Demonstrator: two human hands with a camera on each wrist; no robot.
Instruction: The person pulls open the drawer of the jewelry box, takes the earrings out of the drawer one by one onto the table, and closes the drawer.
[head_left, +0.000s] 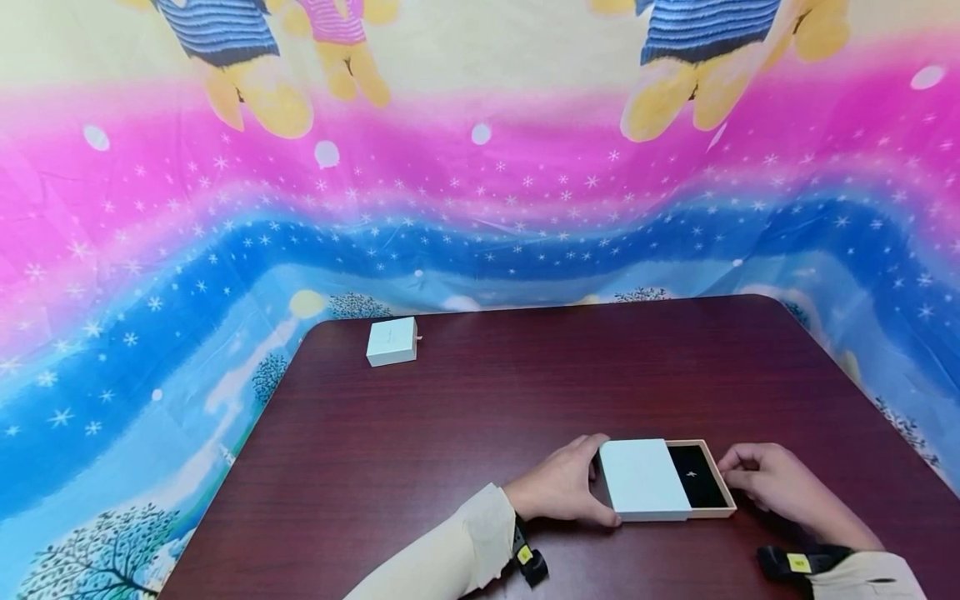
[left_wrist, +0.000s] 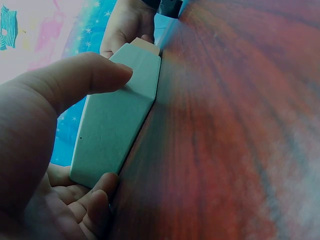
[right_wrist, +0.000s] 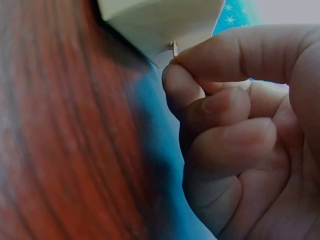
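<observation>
A flat white box sleeve [head_left: 643, 477] lies on the table with its drawer [head_left: 712, 514] slid partway out to the right. Black lining [head_left: 696, 487] fills the drawer, and a small shiny piece [head_left: 691, 474] sits on it, too small to identify. My left hand [head_left: 558, 485] grips the sleeve's left end, thumb along the near side and fingers at the far side. With thumb and forefinger, my right hand [head_left: 780, 483] pinches a small ribbon pull tab [right_wrist: 174, 49] on the drawer's front. The part of the drawer inside the sleeve is hidden.
A smaller white box [head_left: 392, 341] with a little tab on its right side stands at the table's far left corner. The dark red-brown wooden table [head_left: 495, 392] has rounded corners. A printed cloth [head_left: 480, 183] hangs behind and beside it.
</observation>
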